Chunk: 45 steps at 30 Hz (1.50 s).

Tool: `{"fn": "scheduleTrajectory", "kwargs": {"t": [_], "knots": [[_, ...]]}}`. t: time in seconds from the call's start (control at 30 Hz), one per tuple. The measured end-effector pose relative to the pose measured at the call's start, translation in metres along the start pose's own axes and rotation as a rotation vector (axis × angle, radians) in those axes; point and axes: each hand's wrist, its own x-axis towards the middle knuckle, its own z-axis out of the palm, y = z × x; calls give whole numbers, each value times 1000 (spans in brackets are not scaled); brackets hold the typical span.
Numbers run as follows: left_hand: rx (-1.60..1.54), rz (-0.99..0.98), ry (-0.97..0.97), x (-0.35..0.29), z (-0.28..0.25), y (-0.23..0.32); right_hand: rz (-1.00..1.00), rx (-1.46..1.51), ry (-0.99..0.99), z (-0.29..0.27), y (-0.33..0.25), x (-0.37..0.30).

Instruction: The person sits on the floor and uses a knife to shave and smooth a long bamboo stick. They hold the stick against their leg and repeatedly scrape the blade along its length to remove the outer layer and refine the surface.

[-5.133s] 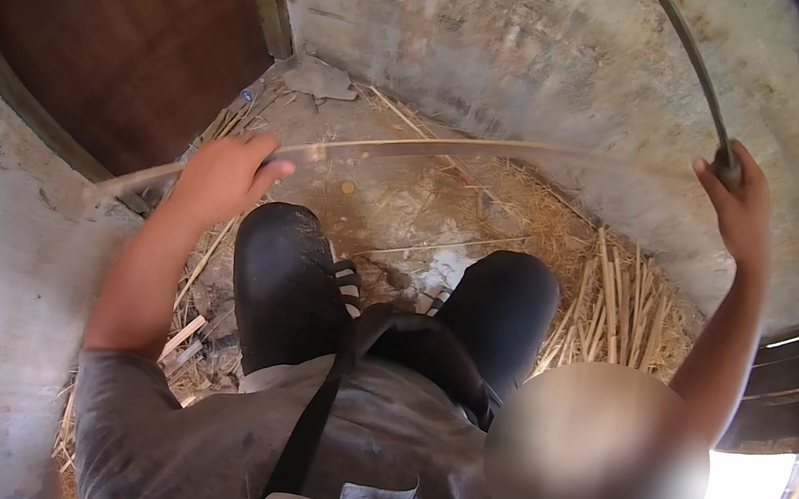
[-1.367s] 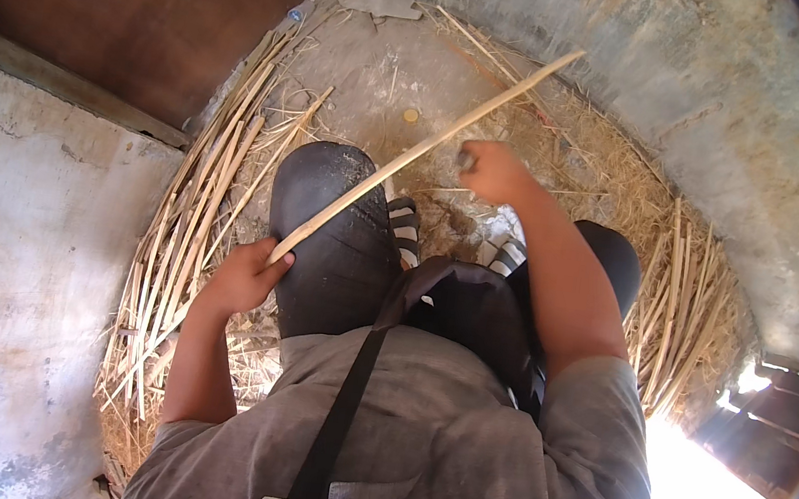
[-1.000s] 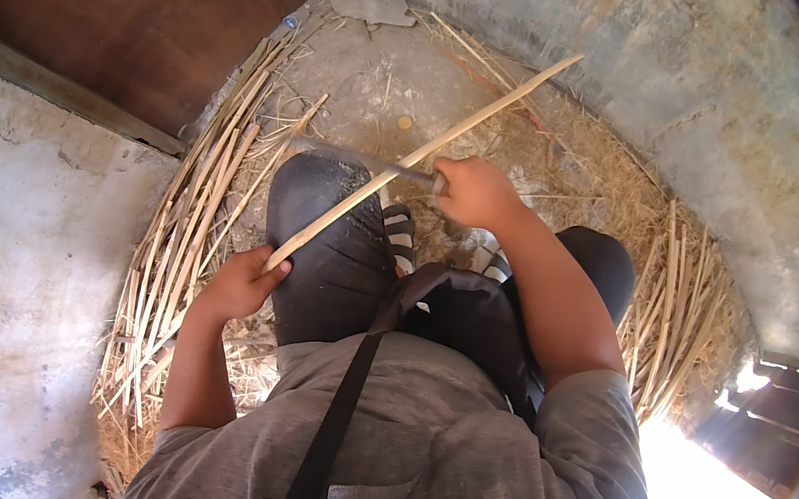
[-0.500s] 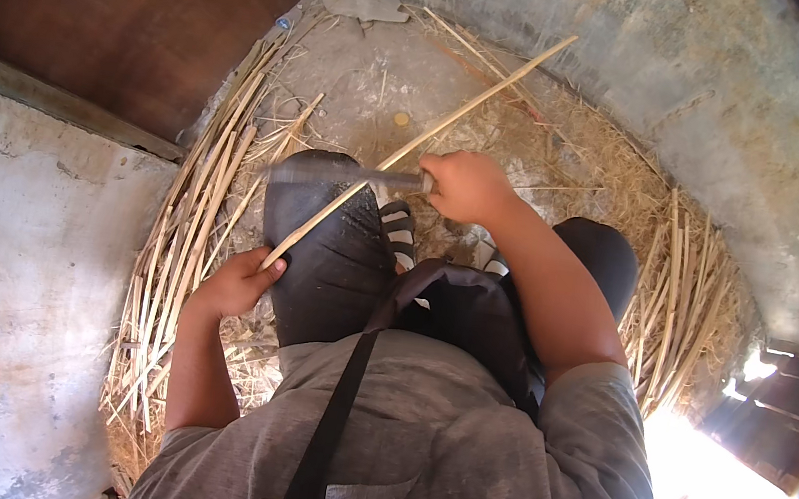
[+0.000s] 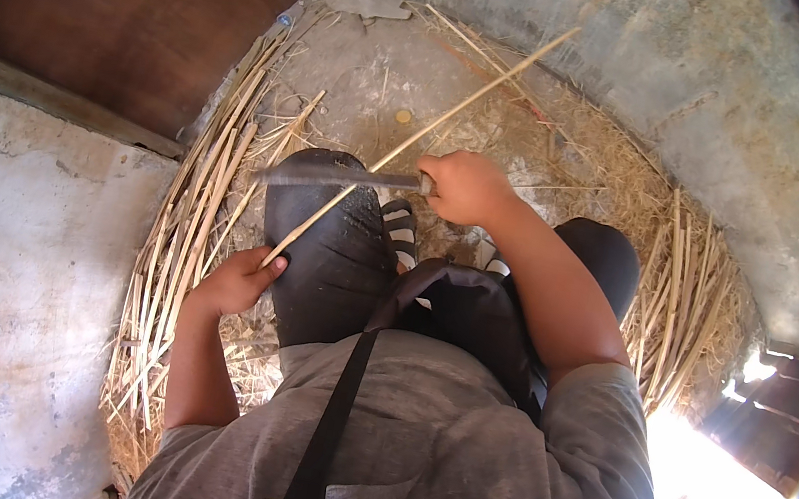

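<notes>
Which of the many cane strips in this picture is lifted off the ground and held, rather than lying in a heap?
The long pale strip running diagonally across the knee: the left hand grips its lower end, and the right hand lays a blade across it.

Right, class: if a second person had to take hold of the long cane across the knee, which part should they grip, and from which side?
Grip the far, free end of the cane, coming from the wall side. The left hand already holds the near end, and the right hand has a blade lying across the middle above the knee, so only the far stretch looks safe.
</notes>
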Motion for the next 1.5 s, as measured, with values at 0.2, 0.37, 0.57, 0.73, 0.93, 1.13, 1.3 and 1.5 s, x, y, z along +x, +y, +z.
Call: {"fn": "scheduleTrajectory", "kwargs": {"t": [0.2, 0.37, 0.57, 0.73, 0.93, 1.13, 1.3, 1.5], "knots": [[-48, 72, 118, 0, 14, -5, 265, 246, 187, -1, 61, 5], [12, 87, 133, -2, 14, 1, 176, 78, 110, 1, 21, -3], [-50, 42, 74, 2, 15, -5, 110, 154, 120, 15, 47, 6], [-30, 55, 135, 0, 16, -5, 297, 266, 192, 2, 62, 7], [76, 70, 157, -6, 15, 11, 122, 64, -22, -3, 14, -6], [64, 104, 183, -1, 17, 0, 398, 173, 177, 1, 81, 12], [41, 75, 149, -2, 13, 2, 238, 47, 115, -5, 21, -4], [10, 100, 125, 1, 13, -1, 146, 79, 35, 6, 33, 3]]}}
